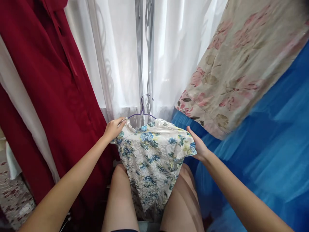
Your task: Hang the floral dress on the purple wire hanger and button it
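A white short-sleeved blouse [152, 151] with blue and yellow flowers hangs in front of my thighs on a thin purple hanger [143, 111]. The hanger's hook points up, and most of its frame is hidden inside the cloth. My left hand [115, 129] pinches the blouse near the collar, at its left shoulder in view. At the opposite sleeve is my right hand [198, 145], its thumb raised at the cloth edge and its fingers hidden behind the sleeve. The blouse tapers downward between my knees.
Sheer white curtains [123, 58] hang straight ahead. Dark red cloth [72, 106] drapes on the left. To the right hang a beige cloth with pink flowers [217, 87] and a blue cloth [260, 145]. Patterned fabric [14, 193] lies at the lower left.
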`<action>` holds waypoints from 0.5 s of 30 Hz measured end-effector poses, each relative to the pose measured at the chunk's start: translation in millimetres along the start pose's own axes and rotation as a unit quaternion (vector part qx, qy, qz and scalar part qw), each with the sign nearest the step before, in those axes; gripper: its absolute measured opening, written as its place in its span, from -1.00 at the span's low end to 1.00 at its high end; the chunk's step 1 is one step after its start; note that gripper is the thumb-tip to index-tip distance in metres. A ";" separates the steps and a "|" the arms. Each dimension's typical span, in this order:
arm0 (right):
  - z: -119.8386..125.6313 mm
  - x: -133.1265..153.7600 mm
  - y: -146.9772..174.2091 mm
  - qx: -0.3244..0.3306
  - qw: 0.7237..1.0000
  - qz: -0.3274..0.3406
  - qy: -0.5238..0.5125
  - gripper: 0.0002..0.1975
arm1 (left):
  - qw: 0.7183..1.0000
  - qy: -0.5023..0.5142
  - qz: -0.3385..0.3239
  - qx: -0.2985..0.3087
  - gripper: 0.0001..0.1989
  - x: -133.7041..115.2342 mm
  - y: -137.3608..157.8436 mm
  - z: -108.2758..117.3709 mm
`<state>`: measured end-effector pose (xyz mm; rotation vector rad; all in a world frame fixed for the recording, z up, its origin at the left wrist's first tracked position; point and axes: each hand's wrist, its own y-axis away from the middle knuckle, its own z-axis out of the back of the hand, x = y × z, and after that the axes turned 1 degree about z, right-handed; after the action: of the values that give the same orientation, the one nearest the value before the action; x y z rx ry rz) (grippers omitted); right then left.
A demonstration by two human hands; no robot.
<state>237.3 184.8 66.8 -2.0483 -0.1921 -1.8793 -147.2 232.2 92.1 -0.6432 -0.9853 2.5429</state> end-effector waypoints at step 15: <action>-69.2 37.7 -16.8 -0.103 0.964 0.227 0.093 -0.38 | 0.991 -0.085 0.102 -0.016 -0.72 8.6 8.5 33.7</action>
<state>171.0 171.4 110.6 -1.8198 0.4992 -1.8316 -173.3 211.8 105.9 -0.5696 -1.0663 2.8047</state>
